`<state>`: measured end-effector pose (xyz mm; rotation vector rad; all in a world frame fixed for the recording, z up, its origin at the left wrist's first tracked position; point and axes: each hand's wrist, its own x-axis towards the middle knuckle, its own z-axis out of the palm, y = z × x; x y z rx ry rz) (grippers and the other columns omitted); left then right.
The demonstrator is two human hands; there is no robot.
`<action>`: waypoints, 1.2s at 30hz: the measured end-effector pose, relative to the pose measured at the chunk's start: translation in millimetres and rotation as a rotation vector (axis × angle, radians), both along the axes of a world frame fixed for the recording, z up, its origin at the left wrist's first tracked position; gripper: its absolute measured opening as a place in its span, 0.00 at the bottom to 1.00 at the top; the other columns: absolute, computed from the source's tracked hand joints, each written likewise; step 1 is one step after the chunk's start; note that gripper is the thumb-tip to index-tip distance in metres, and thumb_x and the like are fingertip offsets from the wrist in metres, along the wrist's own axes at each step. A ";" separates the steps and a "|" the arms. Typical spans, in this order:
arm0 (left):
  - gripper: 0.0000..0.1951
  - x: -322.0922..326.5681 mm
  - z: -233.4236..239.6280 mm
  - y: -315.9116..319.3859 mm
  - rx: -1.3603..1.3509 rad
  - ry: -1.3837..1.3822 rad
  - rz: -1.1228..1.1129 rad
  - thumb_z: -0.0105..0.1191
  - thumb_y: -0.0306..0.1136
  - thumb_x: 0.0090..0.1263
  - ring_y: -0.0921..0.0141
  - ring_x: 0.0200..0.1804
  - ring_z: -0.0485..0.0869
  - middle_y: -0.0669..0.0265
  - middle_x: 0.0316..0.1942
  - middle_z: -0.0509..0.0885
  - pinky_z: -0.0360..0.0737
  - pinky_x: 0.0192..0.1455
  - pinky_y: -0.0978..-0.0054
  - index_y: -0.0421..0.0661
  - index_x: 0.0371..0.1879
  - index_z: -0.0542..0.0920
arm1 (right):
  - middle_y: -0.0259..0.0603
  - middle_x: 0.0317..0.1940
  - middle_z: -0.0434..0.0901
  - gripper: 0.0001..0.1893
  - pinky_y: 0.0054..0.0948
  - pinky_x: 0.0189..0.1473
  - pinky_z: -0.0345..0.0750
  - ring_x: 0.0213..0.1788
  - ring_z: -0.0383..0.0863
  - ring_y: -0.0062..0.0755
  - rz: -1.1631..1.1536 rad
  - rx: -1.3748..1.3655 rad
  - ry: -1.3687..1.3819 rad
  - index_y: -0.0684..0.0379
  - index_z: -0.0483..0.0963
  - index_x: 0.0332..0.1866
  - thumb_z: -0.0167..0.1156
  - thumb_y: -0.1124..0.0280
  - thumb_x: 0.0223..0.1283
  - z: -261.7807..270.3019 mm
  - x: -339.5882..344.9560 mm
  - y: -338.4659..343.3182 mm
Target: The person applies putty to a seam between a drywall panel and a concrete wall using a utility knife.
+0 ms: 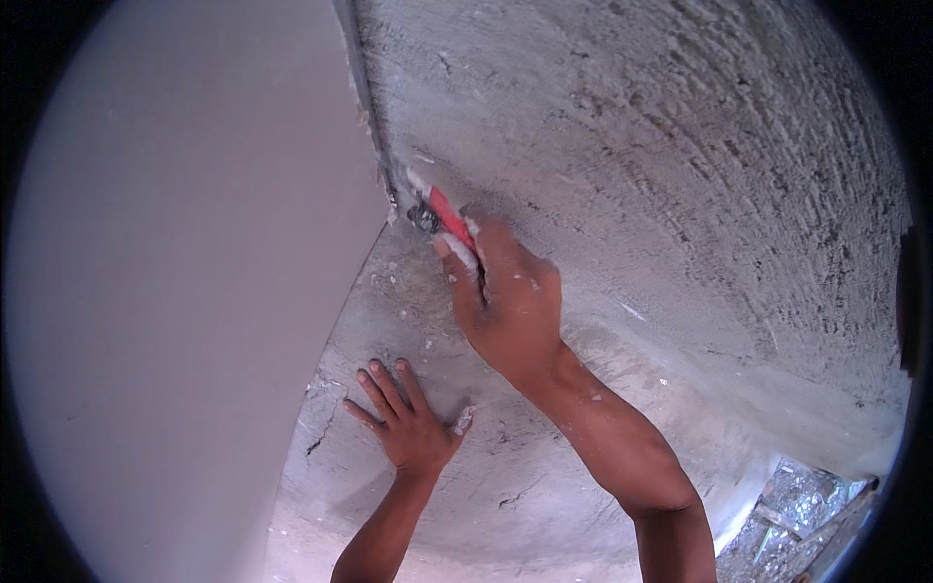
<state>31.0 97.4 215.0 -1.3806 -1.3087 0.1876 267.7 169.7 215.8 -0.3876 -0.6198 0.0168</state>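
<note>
My right hand (514, 299) grips a slim red-handled hand tool (450, 218). White, paste-like residue coats the thumb and the fingers around it. The tool's far end, whitish and blurred, meets the rough grey wall (641, 182) by the corner; its exact shape cannot be made out. Just beside the handle is a small dark, tangled-looking patch (424, 217) at the junction of the surfaces. Lower down, my left hand (414, 430) lies spread on the cracked grey plaster wall (503, 459), holding nothing, with white residue on its thumb.
A smooth pale panel (197, 277) fills the left side, its ragged edge (364, 124) meeting the walls. At lower right, an opening (798, 503) shows rubble-like ground and a bar-like piece. A dark object (909, 302) stands at the far right rim.
</note>
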 end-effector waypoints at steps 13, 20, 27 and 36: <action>0.68 -6.5 0.2 4.2 0.006 0.051 -0.039 0.59 0.77 0.59 0.32 0.84 0.37 0.29 0.83 0.40 0.31 0.74 0.15 0.33 0.84 0.46 | 0.42 0.28 0.81 0.11 0.22 0.30 0.75 0.28 0.76 0.17 -0.030 0.151 0.156 0.67 0.77 0.53 0.66 0.78 0.71 12.7 26.0 -17.9; 0.68 -6.4 0.1 3.4 -0.006 0.026 -0.018 0.60 0.76 0.59 0.32 0.85 0.36 0.29 0.83 0.39 0.31 0.74 0.14 0.33 0.84 0.46 | 0.45 0.28 0.79 0.11 0.23 0.28 0.74 0.26 0.74 0.19 0.015 0.120 0.064 0.68 0.76 0.52 0.68 0.80 0.68 13.6 13.9 -9.4; 0.64 1.0 0.0 1.9 -0.003 -0.007 0.001 0.54 0.75 0.64 0.36 0.86 0.33 0.32 0.84 0.38 0.27 0.77 0.20 0.34 0.84 0.45 | 0.52 0.32 0.82 0.13 0.30 0.29 0.78 0.26 0.85 0.43 -0.017 0.061 0.012 0.67 0.76 0.52 0.68 0.80 0.66 1.3 -8.5 8.9; 0.64 -9.3 -2.8 2.4 0.037 0.063 -0.041 0.49 0.78 0.64 0.36 0.86 0.34 0.33 0.84 0.40 0.28 0.77 0.20 0.33 0.84 0.46 | 0.49 0.31 0.85 0.18 0.38 0.25 0.80 0.28 0.88 0.49 -0.096 0.032 0.084 0.63 0.75 0.54 0.71 0.75 0.62 -6.2 3.9 -5.1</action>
